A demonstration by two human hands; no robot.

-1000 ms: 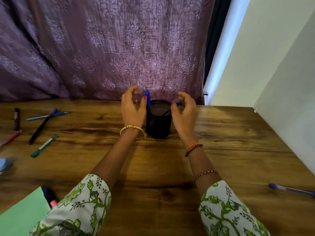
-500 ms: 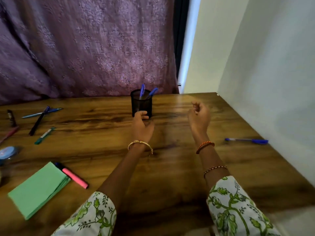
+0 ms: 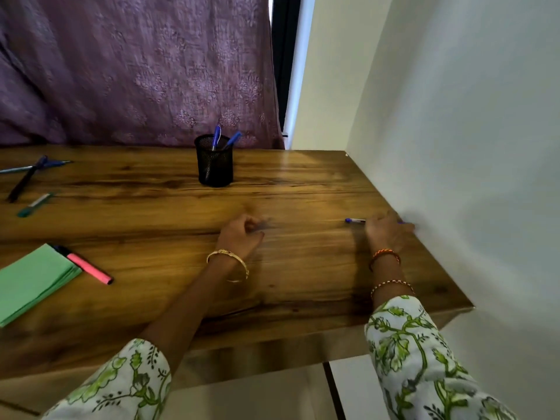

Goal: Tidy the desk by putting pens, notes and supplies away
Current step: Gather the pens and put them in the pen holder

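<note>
A black mesh pen holder [image 3: 214, 168] stands at the back of the wooden desk [image 3: 303, 189] with two blue pens [image 3: 216, 137] in it. A blue pen [image 3: 355, 220] lies near the desk's right edge. My right hand [image 3: 388, 231] lies over it, hiding most of it; the fingers are blurred and their hold is unclear. My left hand [image 3: 242, 234] rests on the desk's middle, loosely curled, holding nothing. A green note pad [image 3: 33, 280] lies front left, with a pink highlighter [image 3: 89, 268] beside it.
At the far left lie a black pen [image 3: 25, 180], a light blue pen [image 3: 21, 168] crossing it and a green pen [image 3: 35, 204]. A white wall [image 3: 469, 147] borders the desk on the right. A purple curtain [image 3: 136, 71] hangs behind.
Both hands have left the pen holder. My left hand drew back to the desk's middle. My right hand swung right and down onto the loose blue pen. The camera turned right.
</note>
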